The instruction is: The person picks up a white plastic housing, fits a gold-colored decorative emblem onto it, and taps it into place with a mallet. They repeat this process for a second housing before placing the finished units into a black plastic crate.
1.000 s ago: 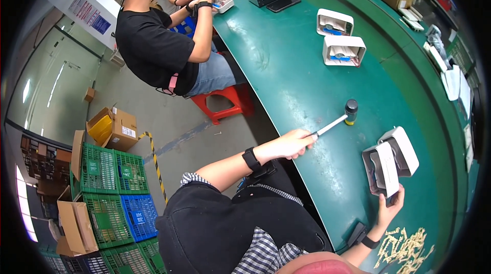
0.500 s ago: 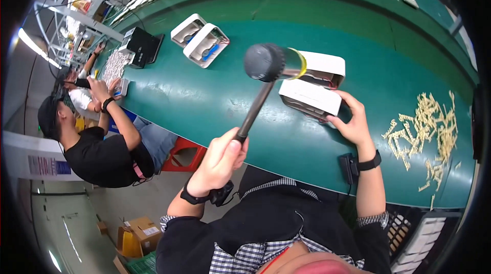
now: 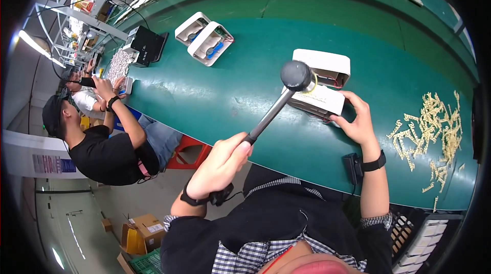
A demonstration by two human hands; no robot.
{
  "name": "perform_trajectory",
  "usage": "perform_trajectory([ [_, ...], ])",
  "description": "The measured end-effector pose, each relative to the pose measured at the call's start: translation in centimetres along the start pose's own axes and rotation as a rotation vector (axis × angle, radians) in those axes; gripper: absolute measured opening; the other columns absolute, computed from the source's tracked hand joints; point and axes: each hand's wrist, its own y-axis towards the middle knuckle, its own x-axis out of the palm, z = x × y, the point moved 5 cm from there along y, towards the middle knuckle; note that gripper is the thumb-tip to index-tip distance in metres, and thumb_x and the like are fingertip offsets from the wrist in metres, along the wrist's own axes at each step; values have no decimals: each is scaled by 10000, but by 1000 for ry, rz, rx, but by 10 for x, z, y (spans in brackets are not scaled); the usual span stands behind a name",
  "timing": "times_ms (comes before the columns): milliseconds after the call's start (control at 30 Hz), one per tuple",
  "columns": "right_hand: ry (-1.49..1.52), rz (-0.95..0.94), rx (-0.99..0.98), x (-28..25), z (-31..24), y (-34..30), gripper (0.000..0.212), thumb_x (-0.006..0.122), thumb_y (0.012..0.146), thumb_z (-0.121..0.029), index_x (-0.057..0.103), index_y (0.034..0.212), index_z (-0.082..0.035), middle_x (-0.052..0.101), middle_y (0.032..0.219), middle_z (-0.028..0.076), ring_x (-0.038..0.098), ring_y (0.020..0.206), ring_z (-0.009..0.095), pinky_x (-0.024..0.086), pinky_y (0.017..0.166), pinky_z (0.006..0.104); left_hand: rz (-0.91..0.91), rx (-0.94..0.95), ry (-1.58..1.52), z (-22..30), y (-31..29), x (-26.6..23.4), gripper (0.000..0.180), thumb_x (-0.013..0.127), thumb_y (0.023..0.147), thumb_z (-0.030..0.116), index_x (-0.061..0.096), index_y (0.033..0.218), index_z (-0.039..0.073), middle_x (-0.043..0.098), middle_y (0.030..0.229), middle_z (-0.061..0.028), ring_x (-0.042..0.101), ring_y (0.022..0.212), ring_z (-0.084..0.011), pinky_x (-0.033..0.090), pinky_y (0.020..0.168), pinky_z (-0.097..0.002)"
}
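My left hand (image 3: 217, 164) is closed round the handle of a mallet (image 3: 295, 75) with a black head and a metal shaft. The mallet's other face, yellow-rimmed, is at the near white plastic housing (image 3: 327, 101) and hides part of its top; whether it touches cannot be told. My right hand (image 3: 359, 123) grips the right end of this housing, thumb on the near side and fingers behind. Red wires show inside its open side. Just behind it stands a second white housing (image 3: 321, 59), also with wires inside.
Two more open white housings (image 3: 210, 44) with blue parts stand farther left on the green table (image 3: 245, 100). A black box (image 3: 144, 46) lies beyond them. Cream-coloured lettering strips (image 3: 432, 130) are heaped at the right. A co-worker in black (image 3: 102, 141) works at the left.
The mallet head has come down and to the right, from in front of the housings to the near housing's top. My right hand keeps its hold on the housing.
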Motion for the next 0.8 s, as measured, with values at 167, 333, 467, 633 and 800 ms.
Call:
perform_trajectory([
  [167, -9, -12, 8, -4, 1, 0, 501, 766, 674, -125, 594, 1125, 11, 667, 1065, 132, 643, 1021, 253, 478, 919, 346, 8, 107, -20, -8, 4, 10, 319, 416, 1027, 319, 463, 854, 55, 340, 625, 70, 263, 518, -26, 215, 465, -200],
  [333, -45, -5, 4, -4, 6, 8, 515, 766, 673, -117, 590, 1139, 12, 667, 1073, 139, 641, 1024, 266, 476, 918, 354, 7, 21, 66, -1, 11, 1, 323, 425, 1022, 323, 479, 869, 44, 404, 626, 39, 328, 515, -45, 266, 468, -222],
  [467, -113, -21, -122, 8, -7, 8, 533, 772, 688, -120, 579, 1165, 17, 662, 1102, 151, 634, 1035, 295, 471, 927, 370, -5, 186, 227, -7, -5, 8, 337, 426, 1019, 318, 490, 888, 13, 466, 614, -24, 429, 525, -125, 358, 493, -296],
  [633, -232, 55, 34, -21, 44, -38, 443, 739, 762, -77, 581, 1157, 45, 643, 1098, 171, 604, 1060, 289, 424, 976, 375, -229, 379, 174, 12, 6, 29, 346, 420, 1019, 284, 494, 854, -12, 474, 577, -182, 477, 517, -337, 397, 534, -425],
  [800, -135, -141, 95, -14, 43, -21, 492, 715, 807, -60, 531, 1250, 49, 572, 1184, 170, 511, 1175, 250, 381, 1001, 367, -192, 125, 155, -8, 3, 34, 323, 409, 1026, 279, 467, 881, -3, 465, 588, -161, 469, 527, -327, 383, 540, -418],
])
